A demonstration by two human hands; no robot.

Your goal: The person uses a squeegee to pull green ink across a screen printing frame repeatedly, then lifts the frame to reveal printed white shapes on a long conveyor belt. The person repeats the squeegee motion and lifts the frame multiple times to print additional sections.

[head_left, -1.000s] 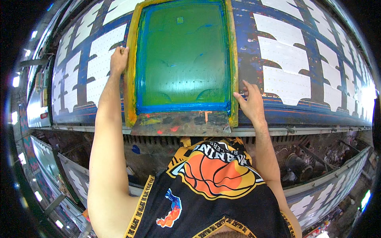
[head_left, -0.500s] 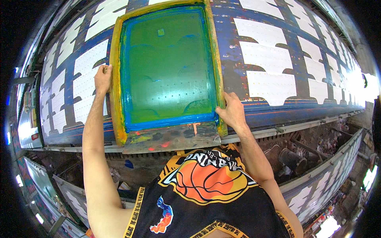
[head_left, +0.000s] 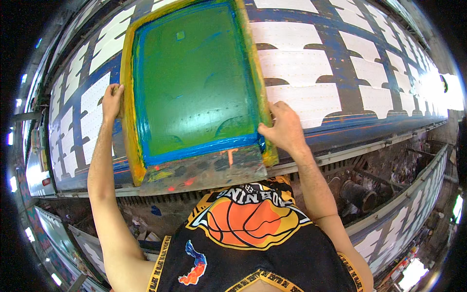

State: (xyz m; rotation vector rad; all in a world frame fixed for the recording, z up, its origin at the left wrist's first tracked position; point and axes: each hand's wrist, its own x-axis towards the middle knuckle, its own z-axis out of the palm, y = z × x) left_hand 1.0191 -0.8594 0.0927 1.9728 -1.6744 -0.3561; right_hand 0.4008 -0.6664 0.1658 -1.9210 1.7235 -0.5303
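A screen printing frame [head_left: 126, 92] with yellow-smeared bars, a green mesh [head_left: 189, 82] and a blue inner border lies slightly askew on the long table. Its stained lower flap [head_left: 204, 173] reaches the table's front rail. My left hand [head_left: 112, 101] has its fingers curled at the outside of the left bar, about halfway down. Lower, on the opposite bar near the front corner, my right hand [head_left: 284, 127] grips with thumb and bent fingers. White cut pieces [head_left: 296, 104] with small dotted marks lie in rows on both sides of the frame.
The blue table [head_left: 340, 126] curves away left and right, with a metal rail [head_left: 316, 160] along its front. Below are a dark trough with a cylindrical metal part [head_left: 360, 197] and another bench [head_left: 389, 226] bearing white pieces at lower right. My printed black top fills the bottom middle.
The frame has shifted right along the table with both hands, now meeting the white pieces on that side. My view has turned, so the scene appears further left and tilted.
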